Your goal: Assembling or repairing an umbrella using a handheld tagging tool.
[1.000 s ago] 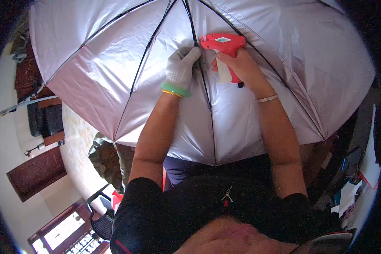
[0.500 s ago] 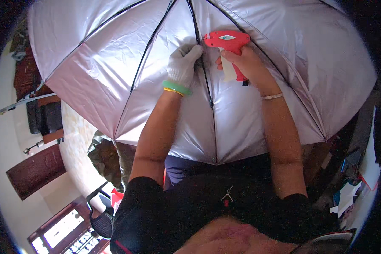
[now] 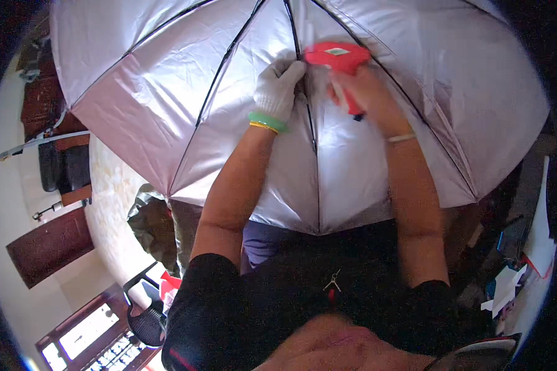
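Observation:
An open umbrella (image 3: pixel 185 80) with a silvery inner side and black ribs spreads in front of me. My left hand (image 3: pixel 280 80), in a white knit glove, is closed with thumb and fingers at a black umbrella rib (image 3: pixel 296 38) near the middle. My right hand (image 3: pixel 364 93), bare, is wrapped round the handle of a red tagging gun (image 3: pixel 337 57), smeared by motion. The gun's nose points left, just right of the rib and the gloved fingertips; its needle cannot be made out. A green band (image 3: pixel 268 122) circles my left wrist.
At the left are a black mesh chair (image 3: pixel 147 321), a brown door-like panel (image 3: pixel 51 247) and dark green cloth (image 3: pixel 151 226) beside the umbrella's edge. Papers (image 3: pixel 507 287) and other clutter lie at the lower right.
The left hand and the rib have shifted slightly right. The tagging gun has also moved a little right, and its pale trigger, visible before, is now lost behind blurred fingers.

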{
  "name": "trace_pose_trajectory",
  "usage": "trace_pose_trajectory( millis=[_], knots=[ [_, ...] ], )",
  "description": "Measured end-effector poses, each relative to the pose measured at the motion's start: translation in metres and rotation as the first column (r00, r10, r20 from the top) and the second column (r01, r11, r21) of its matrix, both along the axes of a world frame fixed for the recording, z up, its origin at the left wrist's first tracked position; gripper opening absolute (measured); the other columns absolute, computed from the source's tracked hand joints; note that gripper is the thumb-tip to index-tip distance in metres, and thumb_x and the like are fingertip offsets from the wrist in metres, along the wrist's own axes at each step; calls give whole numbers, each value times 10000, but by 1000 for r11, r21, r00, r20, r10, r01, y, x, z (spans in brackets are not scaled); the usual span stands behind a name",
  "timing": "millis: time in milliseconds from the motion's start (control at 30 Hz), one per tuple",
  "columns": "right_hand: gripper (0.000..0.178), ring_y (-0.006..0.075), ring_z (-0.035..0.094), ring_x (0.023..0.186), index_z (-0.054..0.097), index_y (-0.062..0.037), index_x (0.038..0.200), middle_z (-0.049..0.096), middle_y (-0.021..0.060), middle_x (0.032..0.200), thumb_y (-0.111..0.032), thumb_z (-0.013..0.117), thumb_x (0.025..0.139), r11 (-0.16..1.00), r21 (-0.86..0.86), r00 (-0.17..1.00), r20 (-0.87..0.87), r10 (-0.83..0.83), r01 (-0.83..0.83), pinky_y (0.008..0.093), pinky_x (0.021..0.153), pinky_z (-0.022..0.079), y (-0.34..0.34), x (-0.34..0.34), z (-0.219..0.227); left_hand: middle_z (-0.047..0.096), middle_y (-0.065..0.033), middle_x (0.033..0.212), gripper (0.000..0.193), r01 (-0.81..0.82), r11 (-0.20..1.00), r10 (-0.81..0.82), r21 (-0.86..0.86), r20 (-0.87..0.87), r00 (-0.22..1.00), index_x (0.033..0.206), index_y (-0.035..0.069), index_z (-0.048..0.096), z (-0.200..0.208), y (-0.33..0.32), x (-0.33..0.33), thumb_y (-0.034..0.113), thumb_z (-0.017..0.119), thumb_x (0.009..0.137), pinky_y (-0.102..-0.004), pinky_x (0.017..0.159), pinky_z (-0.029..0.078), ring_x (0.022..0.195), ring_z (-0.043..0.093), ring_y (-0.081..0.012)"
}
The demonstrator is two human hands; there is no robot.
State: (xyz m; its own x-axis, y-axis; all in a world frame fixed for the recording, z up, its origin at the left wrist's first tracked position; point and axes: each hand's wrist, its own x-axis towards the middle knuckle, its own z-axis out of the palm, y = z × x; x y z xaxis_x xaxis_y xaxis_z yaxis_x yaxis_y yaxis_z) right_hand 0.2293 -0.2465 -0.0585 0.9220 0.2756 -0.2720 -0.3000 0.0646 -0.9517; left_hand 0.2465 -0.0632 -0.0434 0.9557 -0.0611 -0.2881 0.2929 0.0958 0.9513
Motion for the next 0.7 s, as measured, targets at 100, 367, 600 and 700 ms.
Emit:
trace_pose_trajectory(
  millis=[100,367,600,700],
  knots=[
    [331,149,610,651,537,-22,1106,637,62,787,-250,580,870,976,125,978,-135,-161,178,271,602,497,-15,-52,61,598,-35,665,249,-41,995,33,92,95,995,927,-25,625,-3,8,3,200,625,818,-255,584,466,621,573,-145],
    [283,141,621,760,561,6,1065,655,82,838,-205,563,877,995,48,994,55,-92,89,280,665,505,-43,-105,9,531,-167,1107,636,-288,113,-364,951,310,878,1308,169,399,9,-5,-40,400,641,767,-430,796,490,922,583,-362],
    [212,99,552,657,609,-36,956,639,21,795,-218,542,869,994,-72,968,246,-57,77,268,598,457,-38,-96,6,618,-183,916,384,20,38,-223,999,-11,975,1134,140,478,-26,-12,-115,414,477,866,-486,647,511,786,632,-371],
    [209,99,540,626,634,-49,872,637,17,764,-236,542,864,986,-157,973,230,-19,57,278,580,451,-29,-101,4,632,-177,868,391,35,96,-201,995,-15,980,1121,122,488,-42,-12,-111,428,444,882,-480,639,512,761,634,-369]
  ],
)
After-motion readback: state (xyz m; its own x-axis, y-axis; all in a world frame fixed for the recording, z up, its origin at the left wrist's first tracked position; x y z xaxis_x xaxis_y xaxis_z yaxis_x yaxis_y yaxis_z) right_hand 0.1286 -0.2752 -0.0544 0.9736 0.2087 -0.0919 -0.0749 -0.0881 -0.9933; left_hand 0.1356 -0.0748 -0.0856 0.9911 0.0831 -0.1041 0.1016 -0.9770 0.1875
